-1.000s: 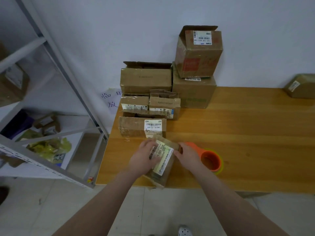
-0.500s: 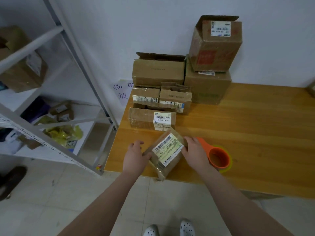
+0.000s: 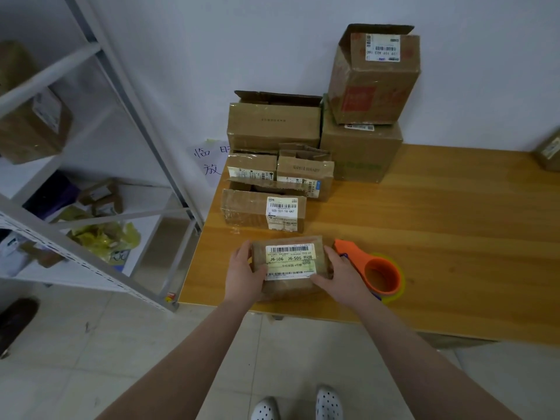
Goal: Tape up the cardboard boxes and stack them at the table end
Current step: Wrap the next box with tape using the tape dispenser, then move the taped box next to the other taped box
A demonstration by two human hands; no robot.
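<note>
A small cardboard box (image 3: 289, 262) with a white and yellow barcode label on top lies near the front left corner of the wooden table (image 3: 439, 237). My left hand (image 3: 244, 275) grips its left end, and my right hand (image 3: 338, 275) grips its right end. An orange tape dispenser (image 3: 374, 272) sits on the table just right of my right hand. Behind the held box lies a taped box with a barcode label (image 3: 262, 212). Further back, several cardboard boxes (image 3: 360, 153) are piled against the wall.
A grey metal shelf rack (image 3: 100, 165) holding boxes and yellow bags stands left of the table. Another box (image 3: 548, 153) sits at the far right edge. The table's front edge runs just under my wrists; tiled floor and my white shoes lie below.
The small box has turned from a diagonal tilt to lie square and flat on the table. Both hands have shifted to its two ends. The camera view moved slightly.
</note>
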